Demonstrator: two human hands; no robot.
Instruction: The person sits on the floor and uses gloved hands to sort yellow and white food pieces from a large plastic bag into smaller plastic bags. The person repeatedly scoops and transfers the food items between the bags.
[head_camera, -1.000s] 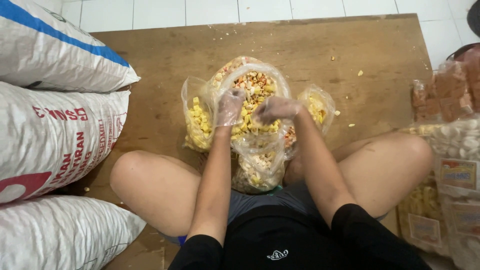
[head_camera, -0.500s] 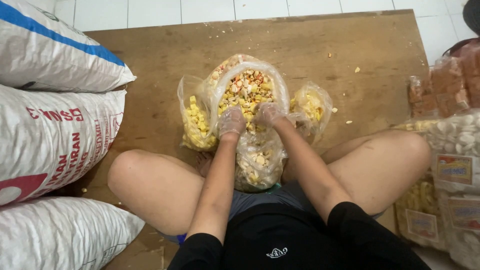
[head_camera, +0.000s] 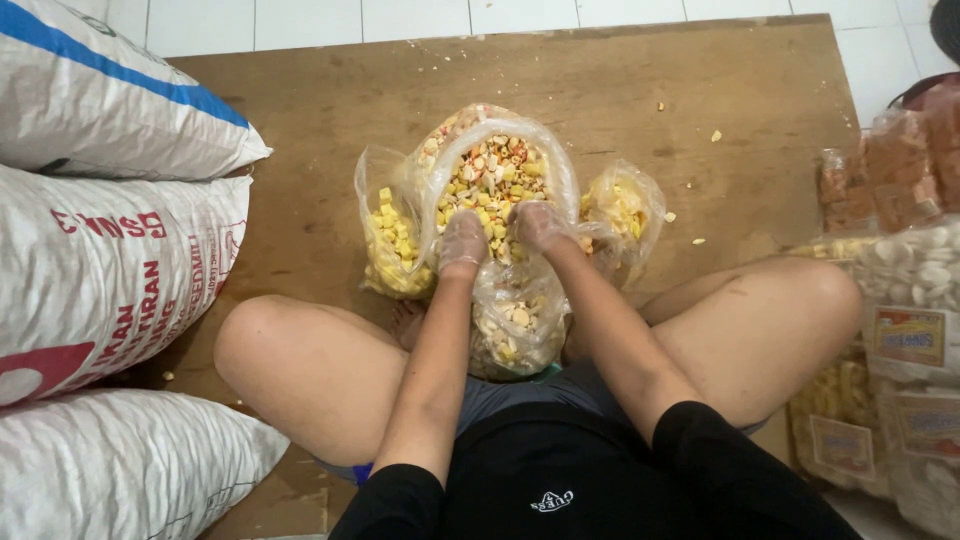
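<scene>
Centre: clear bag (head_camera: 497, 180), mixed yellow, cream and orange-red pieces. Left of it, clear bag of yellow chunks (head_camera: 392, 245). Brown wooden board (head_camera: 300, 130) beneath, pale crumbs scattered. Left edge: white woven sacks (head_camera: 110, 270), blue stripe up top, red lettering mid. White floor tiles (head_camera: 300, 20) along top.

Evenly and softly lit from overhead, fairly bright, no hard-edged shadows anywhere. Only faint, diffuse shading on the wooden board (head_camera: 300, 130) just beside the clear snack bag (head_camera: 495, 175) and under the knees nearer the camera than that bag. Mild sheen on the bag's plastic rim, small highlights, nothing blown out. Sharp enough at the bag to separate individual snack pieces; thin gloves on the left hand (head_camera: 463, 240) and right hand (head_camera: 540, 226) slightly hazy. Softer and stretched far to either side of the bag, with the white sacks (head_camera: 110, 270) bulging from wide-angle distortion. Dark clothing below the bag nearly featureless.
</scene>
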